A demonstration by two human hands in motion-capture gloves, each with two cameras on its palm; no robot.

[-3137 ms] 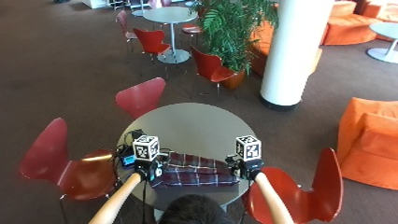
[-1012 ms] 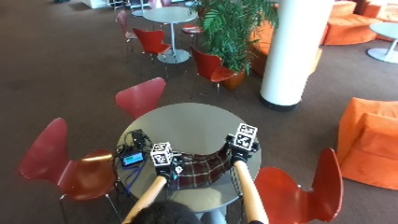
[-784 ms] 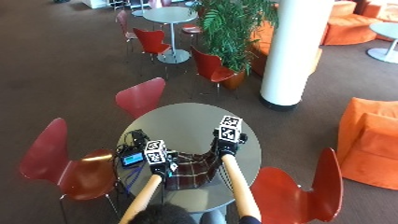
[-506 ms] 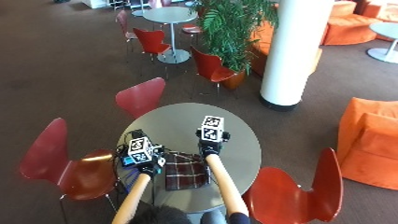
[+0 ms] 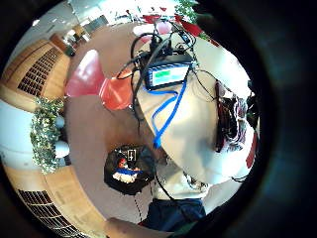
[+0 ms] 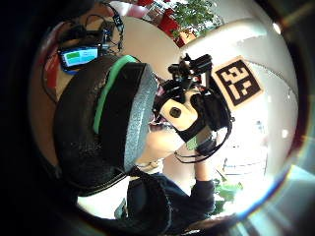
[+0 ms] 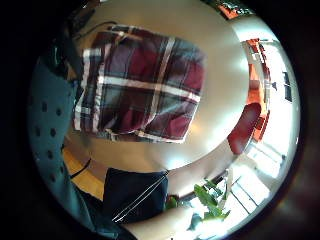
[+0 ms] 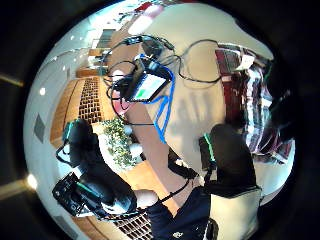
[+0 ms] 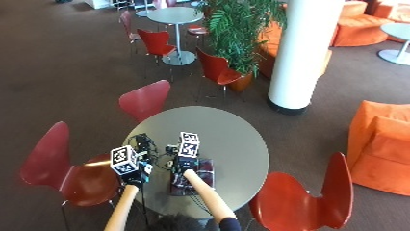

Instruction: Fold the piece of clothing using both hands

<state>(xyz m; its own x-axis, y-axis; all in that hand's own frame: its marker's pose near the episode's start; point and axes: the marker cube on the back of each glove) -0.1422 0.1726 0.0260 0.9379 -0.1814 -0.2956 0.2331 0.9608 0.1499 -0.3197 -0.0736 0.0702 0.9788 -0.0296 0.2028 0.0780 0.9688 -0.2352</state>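
Note:
A dark red plaid cloth [image 9: 197, 177] lies folded into a small rectangle on the near side of the round grey table [image 9: 221, 130]. My right hand [image 9: 183, 166] is over its left edge. The right little finger side palm view shows the cloth [image 7: 145, 85] lying flat, doubled over. In the right thumb side palm view the thumb stands apart from the cloth [image 8: 247, 100] while dark fingers lie along its edge. My left hand [image 9: 133, 174] hovers beside the cloth at the table's left edge and holds nothing. From that palm the cloth [image 5: 232, 119] shows edge-on.
A small screen device [image 9: 142, 144] with tangled cables and a blue cord [image 5: 166, 106] lies on the table's left part. Red chairs stand to the left [image 9: 70, 168], behind [image 9: 144, 98] and to the front right [image 9: 301, 197]. A black bag [image 5: 126, 168] sits on the floor.
My right hand has swept from the cloth's right end over to its left side, folding the cloth in half. My left hand has drawn left, off the cloth.

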